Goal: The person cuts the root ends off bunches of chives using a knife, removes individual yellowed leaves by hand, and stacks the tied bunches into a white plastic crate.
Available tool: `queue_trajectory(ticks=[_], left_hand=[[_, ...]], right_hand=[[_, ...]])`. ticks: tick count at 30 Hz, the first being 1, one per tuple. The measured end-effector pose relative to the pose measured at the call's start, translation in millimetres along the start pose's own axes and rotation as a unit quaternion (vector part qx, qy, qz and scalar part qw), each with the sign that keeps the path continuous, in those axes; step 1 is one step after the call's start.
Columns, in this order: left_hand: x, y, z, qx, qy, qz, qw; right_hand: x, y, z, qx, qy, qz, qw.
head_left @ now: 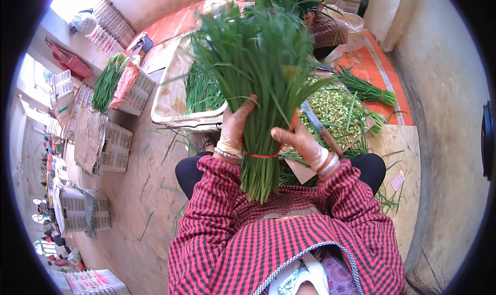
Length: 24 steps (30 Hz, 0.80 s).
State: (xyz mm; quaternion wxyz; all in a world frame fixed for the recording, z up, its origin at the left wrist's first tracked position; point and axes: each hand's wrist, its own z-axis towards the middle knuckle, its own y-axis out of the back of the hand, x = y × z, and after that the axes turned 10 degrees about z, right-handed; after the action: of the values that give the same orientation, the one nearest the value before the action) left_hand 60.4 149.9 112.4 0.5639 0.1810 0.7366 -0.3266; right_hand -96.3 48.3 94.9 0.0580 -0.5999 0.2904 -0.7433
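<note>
A large bunch of long green garlic chives (259, 113) is held up before me, its pale stem ends towards my body. A red band (260, 155) circles the lower stems. My left hand (235, 126) grips the bunch's left side, thumb over the stalks. On its right side my right hand (303, 142) holds on, just above the band. Both hands wear thin, stained gloves. The leaf tips are blurred. Beyond my right hand, a knife (319, 126) with a wooden handle lies against a heap of chopped stem ends (329, 105).
A white plastic crate (170, 97) with more chives stands ahead to the left. A banded bunch (368, 87) lies on orange sheeting (391, 74) at right. Further left are stacked crates (116, 147) with chives on top. Another person in a checked garment (329, 29) sits opposite, partly hidden.
</note>
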Motion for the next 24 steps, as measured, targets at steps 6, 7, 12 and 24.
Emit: queue_trajectory(ticks=[6, 7, 12, 24], left_hand=[[27, -18, 5, 0.039, -0.146, 0.132, 0.98], [25, -15, 7, 0.025, -0.113, 0.069, 0.991], [25, 13, 2, 0.028, 0.093, -0.181, 0.979], [37, 41, 5, -0.003, 0.07, -0.201, 0.977]], right_hand=[[9, 25, 46, -0.209, 0.099, 0.065, 0.971], [9, 28, 43, -0.21, 0.098, 0.065, 0.971], [10, 54, 14, -0.273, 0.042, 0.129, 0.952], [7, 75, -1, -0.311, 0.056, 0.25, 0.915]])
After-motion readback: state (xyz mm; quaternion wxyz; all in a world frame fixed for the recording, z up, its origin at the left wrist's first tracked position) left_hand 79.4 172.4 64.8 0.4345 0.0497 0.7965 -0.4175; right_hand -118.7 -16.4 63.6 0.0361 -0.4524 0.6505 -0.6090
